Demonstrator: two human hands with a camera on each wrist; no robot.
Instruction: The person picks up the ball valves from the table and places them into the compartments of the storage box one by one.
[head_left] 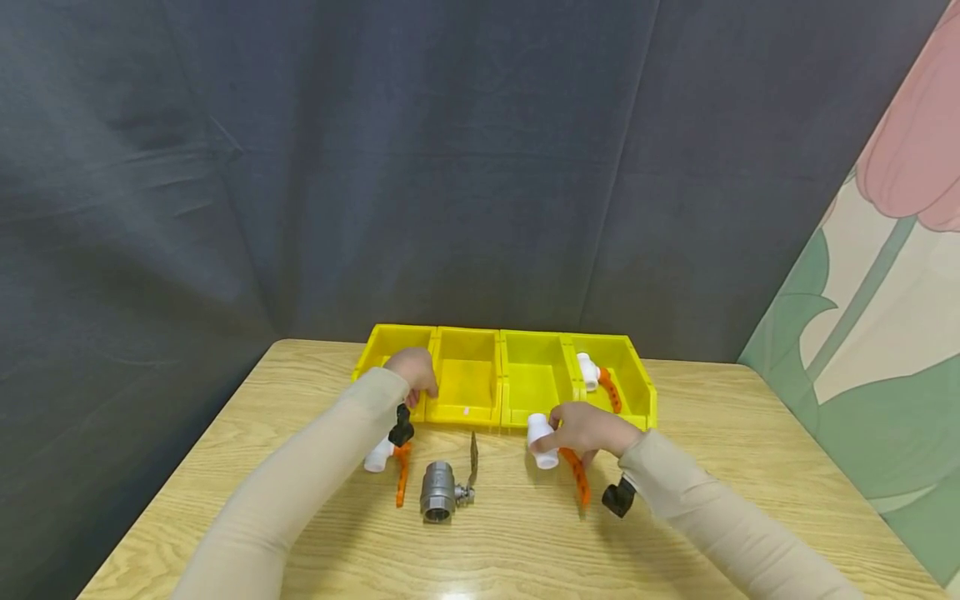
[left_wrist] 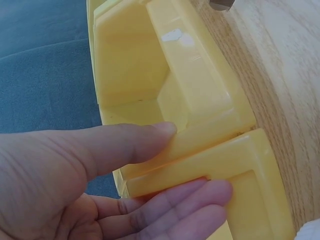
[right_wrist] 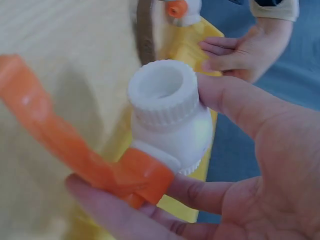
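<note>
My right hand [head_left: 588, 427] holds a white plastic ball valve [right_wrist: 172, 125] with an orange lever handle [right_wrist: 70, 145], just in front of the yellow bins. In the right wrist view, the thumb lies along the white body and the fingers curl beneath the handle's base. At the two leftmost bins, my left hand [head_left: 412, 371] straddles their adjoining walls [left_wrist: 200, 155]. Its thumb presses inside one bin and its fingers reach into the neighbouring one, pinching the walls between them.
Another white valve [head_left: 588, 372] with an orange handle lies in the rightmost bin [head_left: 637, 375]. On the wooden table [head_left: 510, 550], a metal ball valve [head_left: 438, 492] stands near the middle. One more white valve [head_left: 377, 456] sits below the left forearm. A dark curtain [head_left: 450, 167] hangs behind.
</note>
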